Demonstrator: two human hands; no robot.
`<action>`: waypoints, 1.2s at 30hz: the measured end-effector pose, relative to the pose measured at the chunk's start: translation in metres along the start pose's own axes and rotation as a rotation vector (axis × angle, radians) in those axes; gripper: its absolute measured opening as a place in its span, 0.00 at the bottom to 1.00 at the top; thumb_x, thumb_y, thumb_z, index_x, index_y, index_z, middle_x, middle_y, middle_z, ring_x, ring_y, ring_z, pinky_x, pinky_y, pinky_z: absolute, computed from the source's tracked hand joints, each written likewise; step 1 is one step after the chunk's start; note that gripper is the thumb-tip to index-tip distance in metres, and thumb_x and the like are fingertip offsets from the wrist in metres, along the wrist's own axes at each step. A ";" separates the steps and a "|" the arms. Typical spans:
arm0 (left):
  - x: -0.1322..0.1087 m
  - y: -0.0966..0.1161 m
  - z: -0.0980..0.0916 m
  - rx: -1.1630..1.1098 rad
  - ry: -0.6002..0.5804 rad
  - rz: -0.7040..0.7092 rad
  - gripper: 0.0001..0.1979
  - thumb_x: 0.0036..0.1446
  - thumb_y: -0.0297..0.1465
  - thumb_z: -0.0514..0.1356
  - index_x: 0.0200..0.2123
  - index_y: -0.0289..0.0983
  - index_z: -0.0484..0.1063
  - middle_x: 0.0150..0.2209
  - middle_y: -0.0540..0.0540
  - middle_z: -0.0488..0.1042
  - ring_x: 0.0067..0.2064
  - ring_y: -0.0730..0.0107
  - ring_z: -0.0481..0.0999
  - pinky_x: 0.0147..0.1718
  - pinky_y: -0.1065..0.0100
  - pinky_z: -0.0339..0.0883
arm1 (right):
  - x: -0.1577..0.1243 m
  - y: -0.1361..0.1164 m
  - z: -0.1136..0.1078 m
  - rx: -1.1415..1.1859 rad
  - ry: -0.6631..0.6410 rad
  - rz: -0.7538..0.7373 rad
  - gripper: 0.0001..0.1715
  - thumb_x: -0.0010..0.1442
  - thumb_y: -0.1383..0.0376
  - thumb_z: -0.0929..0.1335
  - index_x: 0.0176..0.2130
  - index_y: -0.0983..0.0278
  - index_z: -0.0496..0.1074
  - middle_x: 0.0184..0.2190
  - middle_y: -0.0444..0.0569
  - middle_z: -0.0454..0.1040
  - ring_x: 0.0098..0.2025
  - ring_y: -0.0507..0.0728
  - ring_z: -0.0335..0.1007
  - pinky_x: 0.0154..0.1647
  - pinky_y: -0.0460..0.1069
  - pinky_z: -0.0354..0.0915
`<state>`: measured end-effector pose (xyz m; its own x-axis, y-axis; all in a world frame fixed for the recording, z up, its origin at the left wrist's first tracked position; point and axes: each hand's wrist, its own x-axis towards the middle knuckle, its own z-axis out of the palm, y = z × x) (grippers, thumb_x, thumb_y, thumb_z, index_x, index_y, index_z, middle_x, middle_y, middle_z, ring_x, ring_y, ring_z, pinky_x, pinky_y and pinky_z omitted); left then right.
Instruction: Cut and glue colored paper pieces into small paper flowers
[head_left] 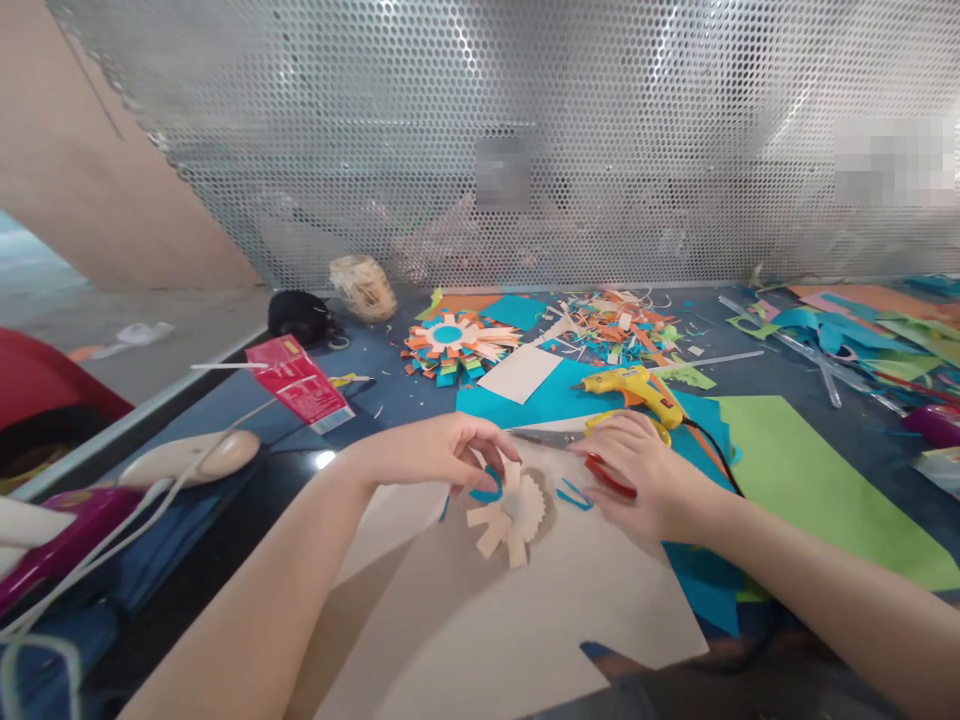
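Over a large beige paper sheet [420, 620], my left hand [472, 455] pinches a small curled piece of blue paper [487, 487]. Right beside its fingertips stands a beige paper ring with fringed, bent-out tabs [514, 515]. My right hand [637, 465] is curled around a narrow red object [611, 478] whose kind I cannot make out. Under and behind that hand lie scissors [544, 437] with yellow handles, partly covered by the fingers. Thin blue paper strips [574, 494] rest on the sheet near the right fingertips.
Beyond the hands lie a yellow glue gun [634, 388], a layered paper flower [450, 338], a white card [520, 373] and a pile of paper scraps [622, 325]. Green paper [817, 490] is at right. A red drink carton [296, 380] stands left; a perforated metal panel [420, 130] closes the back.
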<state>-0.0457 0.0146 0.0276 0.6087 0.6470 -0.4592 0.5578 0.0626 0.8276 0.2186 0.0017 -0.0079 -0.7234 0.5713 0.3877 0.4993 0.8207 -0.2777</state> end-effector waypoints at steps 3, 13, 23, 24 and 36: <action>0.003 -0.005 -0.001 -0.039 -0.036 0.025 0.20 0.47 0.31 0.62 0.46 0.40 0.67 0.39 0.48 0.73 0.31 0.74 0.72 0.26 0.75 0.64 | -0.002 -0.003 0.005 -0.015 -0.145 -0.031 0.20 0.55 0.64 0.67 0.49 0.65 0.66 0.42 0.55 0.73 0.48 0.60 0.65 0.51 0.58 0.56; 0.006 -0.009 -0.001 -0.062 -0.023 0.060 0.22 0.45 0.30 0.63 0.46 0.39 0.67 0.38 0.48 0.73 0.34 0.73 0.72 0.32 0.73 0.65 | -0.003 -0.006 0.011 0.056 -0.157 -0.080 0.13 0.60 0.69 0.61 0.45 0.62 0.69 0.39 0.50 0.75 0.46 0.56 0.68 0.52 0.57 0.51; 0.009 -0.011 -0.001 -0.014 -0.032 0.079 0.23 0.47 0.29 0.62 0.49 0.38 0.65 0.39 0.46 0.73 0.37 0.70 0.72 0.35 0.71 0.65 | -0.010 -0.014 0.013 0.109 -0.111 -0.105 0.13 0.63 0.69 0.60 0.45 0.64 0.68 0.38 0.50 0.75 0.44 0.55 0.69 0.52 0.54 0.53; 0.009 -0.011 -0.001 0.000 -0.026 0.082 0.23 0.47 0.29 0.62 0.49 0.38 0.65 0.38 0.47 0.73 0.36 0.71 0.72 0.35 0.71 0.65 | -0.011 -0.016 0.013 0.105 -0.114 -0.109 0.12 0.63 0.69 0.60 0.45 0.64 0.68 0.38 0.50 0.75 0.43 0.55 0.69 0.52 0.54 0.52; 0.007 -0.010 0.000 -0.017 0.029 0.099 0.22 0.49 0.31 0.62 0.49 0.39 0.66 0.41 0.45 0.73 0.37 0.72 0.71 0.35 0.71 0.65 | -0.018 -0.012 0.015 0.083 -0.181 -0.043 0.20 0.61 0.72 0.58 0.52 0.61 0.62 0.45 0.51 0.72 0.49 0.57 0.65 0.54 0.55 0.48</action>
<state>-0.0465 0.0184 0.0161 0.6436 0.6721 -0.3661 0.4865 0.0100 0.8736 0.2186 -0.0184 -0.0250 -0.8209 0.5187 0.2389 0.4303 0.8368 -0.3385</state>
